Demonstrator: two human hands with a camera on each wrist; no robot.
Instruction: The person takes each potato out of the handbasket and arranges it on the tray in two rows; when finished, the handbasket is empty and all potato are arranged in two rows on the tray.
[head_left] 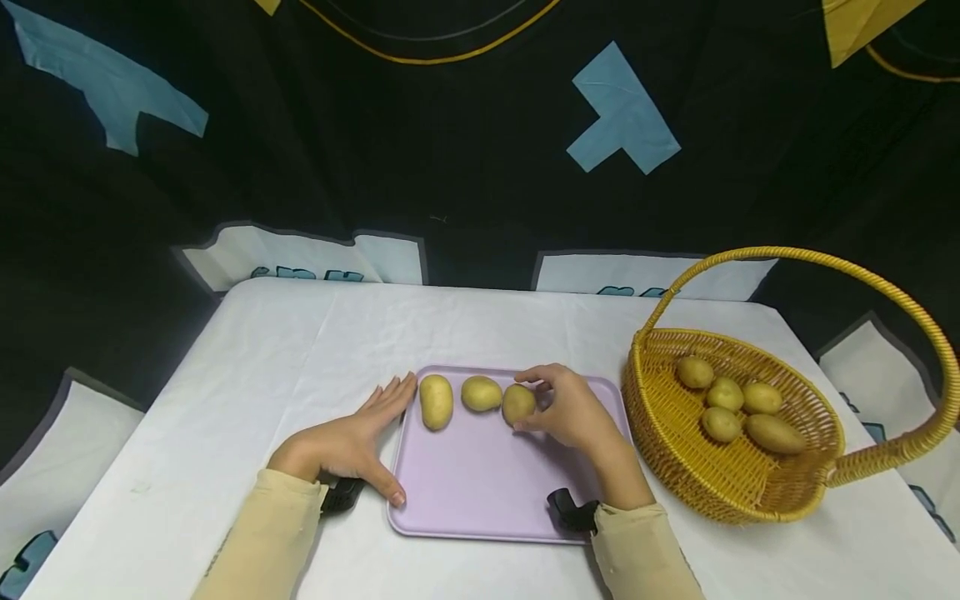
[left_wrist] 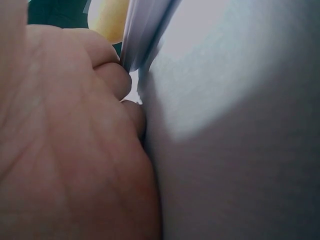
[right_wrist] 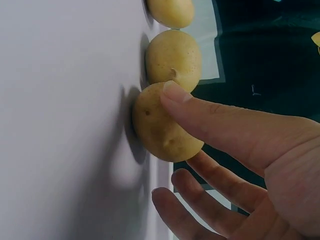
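Note:
A lilac tray [head_left: 487,492] lies on the table with three potatoes in a row along its far side. At the left is a long potato [head_left: 436,402], then an oval potato [head_left: 482,393] in the middle. My right hand [head_left: 566,408] holds the rightmost potato [head_left: 519,404] between thumb and fingers, low over the tray. In the right wrist view the thumb presses on that potato [right_wrist: 162,125], while the other fingers spread loosely. My left hand [head_left: 360,442] rests with spread, straight fingers along the tray's left edge; its palm [left_wrist: 65,140] fills much of the left wrist view.
To the right of the tray stands a yellow wicker basket [head_left: 667,450] with a tall arched handle [head_left: 817,256] and several potatoes inside. White cloth [head_left: 225,400] covers the table. A black curtain [head_left: 375,150] hangs behind it.

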